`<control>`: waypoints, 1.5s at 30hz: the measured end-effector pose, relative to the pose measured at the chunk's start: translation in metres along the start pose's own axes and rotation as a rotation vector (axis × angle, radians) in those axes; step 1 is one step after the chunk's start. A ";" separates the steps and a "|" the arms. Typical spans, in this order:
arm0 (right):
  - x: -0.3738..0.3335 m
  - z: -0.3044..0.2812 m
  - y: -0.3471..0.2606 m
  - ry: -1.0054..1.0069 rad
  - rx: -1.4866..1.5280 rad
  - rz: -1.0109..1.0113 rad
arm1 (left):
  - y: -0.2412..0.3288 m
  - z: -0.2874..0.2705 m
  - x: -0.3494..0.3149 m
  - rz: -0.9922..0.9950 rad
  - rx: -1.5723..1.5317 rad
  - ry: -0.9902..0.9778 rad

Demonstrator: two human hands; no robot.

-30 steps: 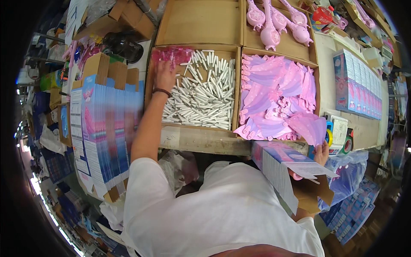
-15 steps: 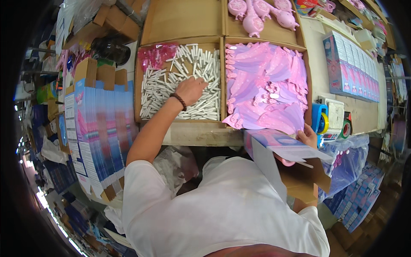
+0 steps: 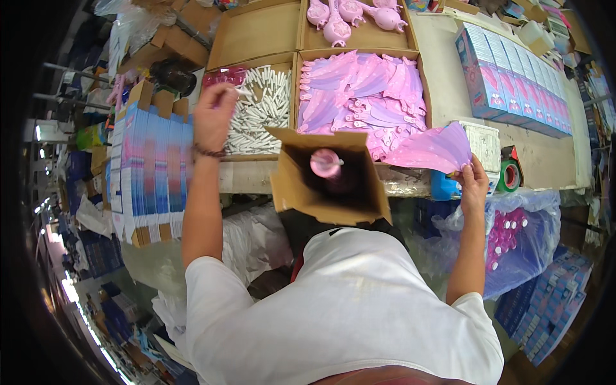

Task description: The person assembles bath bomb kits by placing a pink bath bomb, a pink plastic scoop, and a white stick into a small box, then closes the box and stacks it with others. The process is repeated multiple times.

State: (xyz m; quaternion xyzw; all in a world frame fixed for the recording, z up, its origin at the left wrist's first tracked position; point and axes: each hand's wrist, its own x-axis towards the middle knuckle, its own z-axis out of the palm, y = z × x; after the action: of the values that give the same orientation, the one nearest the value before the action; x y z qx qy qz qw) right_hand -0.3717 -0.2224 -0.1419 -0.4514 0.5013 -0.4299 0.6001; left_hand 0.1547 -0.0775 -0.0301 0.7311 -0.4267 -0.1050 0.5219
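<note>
My left hand (image 3: 214, 119), a dark bead bracelet at its wrist, is raised over the left edge of the tray of short white sticks (image 3: 260, 115). It is blurred; its fingers are closed, with what looks like one white stick at their tips. My right hand (image 3: 473, 179) pinches the edge of a pink and purple wing-shaped piece (image 3: 433, 147), spread out beside the tray of similar pieces (image 3: 362, 90). Between my arms an open carton (image 3: 292, 186) faces up, touched by neither hand. Inside it stands a pink object with a round top (image 3: 325, 163).
Flat cartons (image 3: 151, 173) stand stacked at the left. Pink toy parts (image 3: 337, 29) lie in a far tray. Finished-looking blue boxes (image 3: 507, 80) line the right side, near green tape (image 3: 510, 175). Below hangs a clear bag with pink bottles (image 3: 504, 234).
My left hand has left the stick pile, moving up and left. My right hand has let go of the carton and taken a wing piece. The carton now stands mid-view, opening upward.
</note>
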 end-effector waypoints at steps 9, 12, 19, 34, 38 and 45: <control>-0.001 -0.013 -0.064 -0.104 0.351 -0.190 | 0.216 -0.001 -0.063 0.489 -0.111 -0.414; -0.005 -0.009 -0.096 -0.126 0.353 -0.322 | 0.230 0.023 -0.064 0.504 0.008 -0.611; -0.023 0.005 -0.161 -0.359 0.434 -0.591 | 0.213 0.043 -0.065 0.381 -0.559 -0.779; -0.096 0.182 -0.249 -0.885 -0.786 -0.665 | 0.066 0.057 -0.121 0.367 -0.450 -0.409; -0.112 0.205 -0.245 -0.917 -1.166 -0.685 | 0.071 0.062 -0.123 0.504 -0.451 -0.348; -0.115 0.165 -0.223 -0.839 -1.000 -0.673 | 0.066 0.060 -0.136 0.522 -0.415 -0.373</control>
State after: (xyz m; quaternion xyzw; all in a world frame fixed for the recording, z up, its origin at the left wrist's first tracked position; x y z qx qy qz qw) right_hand -0.2375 -0.1419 0.1142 -0.9274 0.1998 -0.1021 0.2993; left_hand 0.0013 -0.0244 -0.0393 0.4449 -0.6558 -0.1842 0.5814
